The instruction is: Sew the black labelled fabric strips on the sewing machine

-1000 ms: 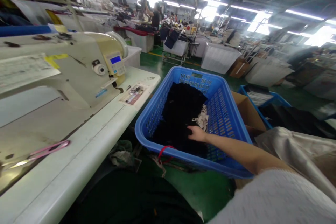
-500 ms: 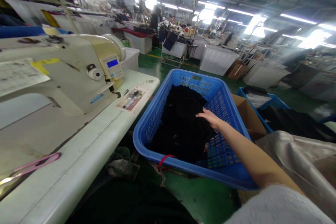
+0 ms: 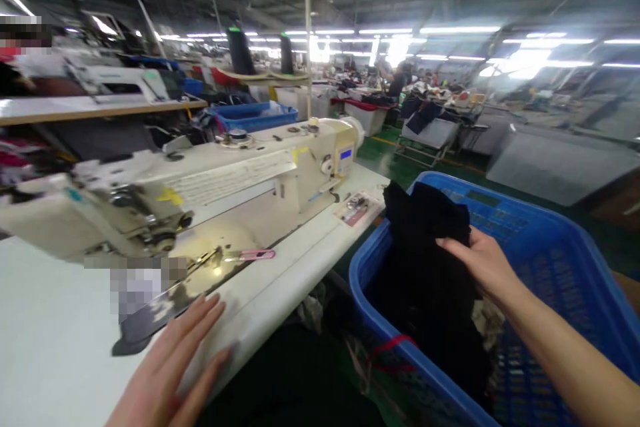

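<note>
My right hand grips a piece of black fabric between thumb and fingers, lifted partly above the rim of the blue plastic basket. The lower part of the fabric hangs inside the basket, and I cannot tell where it ends and other black cloth begins. On the left, my left hand lies with fingers stretched out over the front edge of the white sewing table. Beside its fingertips is a dark grey piece near the needle area of the sewing machine. Pink-handled thread snips lie on the machine bed.
A small tray of metal parts is set in the table's right end. Thread cones stand behind the machine. A red tie hangs on the basket's near rim. Another blue basket and a sewing station are farther back.
My view has swung left toward the sewing machine. My right hand has raised the black fabric up from the basket. My left hand has come into view over the table.
</note>
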The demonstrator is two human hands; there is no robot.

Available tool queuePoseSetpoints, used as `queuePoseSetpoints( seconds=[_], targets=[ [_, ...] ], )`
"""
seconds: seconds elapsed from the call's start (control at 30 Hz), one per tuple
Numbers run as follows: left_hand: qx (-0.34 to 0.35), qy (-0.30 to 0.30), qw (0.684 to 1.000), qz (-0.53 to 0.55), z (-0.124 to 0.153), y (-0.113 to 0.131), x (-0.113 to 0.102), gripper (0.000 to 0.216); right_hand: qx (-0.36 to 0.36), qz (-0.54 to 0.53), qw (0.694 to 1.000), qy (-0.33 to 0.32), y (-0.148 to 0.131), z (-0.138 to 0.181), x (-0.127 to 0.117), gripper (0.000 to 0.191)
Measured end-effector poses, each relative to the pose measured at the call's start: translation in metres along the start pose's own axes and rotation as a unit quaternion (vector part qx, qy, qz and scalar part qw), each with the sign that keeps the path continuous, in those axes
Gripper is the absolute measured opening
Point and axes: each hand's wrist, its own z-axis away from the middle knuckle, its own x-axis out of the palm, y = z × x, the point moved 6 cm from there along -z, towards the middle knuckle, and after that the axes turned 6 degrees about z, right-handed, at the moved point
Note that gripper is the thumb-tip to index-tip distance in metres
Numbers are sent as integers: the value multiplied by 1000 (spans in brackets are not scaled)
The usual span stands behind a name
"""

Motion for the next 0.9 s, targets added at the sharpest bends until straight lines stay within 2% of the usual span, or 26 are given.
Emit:
queuePoseSetpoints(
  seconds=[0.03, 0.1, 0.17, 0.2, 0.27, 0.37, 0.47, 0.53, 0.6, 0.77, 0.9],
  targets=[
    [29, 7, 1000, 0, -6, 4, -3, 56, -58, 39, 997, 15, -20, 1, 15, 33],
    [43, -28, 999, -16, -26, 9, 3, 62, -203, 118, 971, 45, -64, 12, 52, 31],
    [43, -32, 998, -23, -51, 12, 11, 60, -339, 179, 923, 36, -101, 31, 101, 33],
    [39, -55, 998, -19, -63, 12, 18, 61, -390, 218, 895, 12, -114, 41, 130, 39],
    [20, -85, 996, -24, -81, 9, 31, 62, -426, 316, 846, -60, -125, 53, 191, 48],
    [9, -121, 992, -24, -88, 4, 45, 63, -428, 351, 826, -106, -128, 58, 264, 48],
    [26, -133, 991, -22, -73, 1, 45, 58, -425, 372, 812, -147, -125, 55, 317, 44],
    [31, -135, 990, -20, -58, -1, 40, 56, -423, 374, 808, -170, -126, 52, 335, 49],
    [30, -127, 991, -4, -46, -3, 31, 55, -419, 368, 810, -184, -130, 47, 339, 49],
    [31, -129, 990, 56, -37, -5, 18, 52, -391, 366, 827, -172, -139, 29, 319, 34],
    [30, -147, 985, 86, -43, -2, 16, 47, -383, 386, 815, -201, -134, 26, 320, 24]
  ],
)
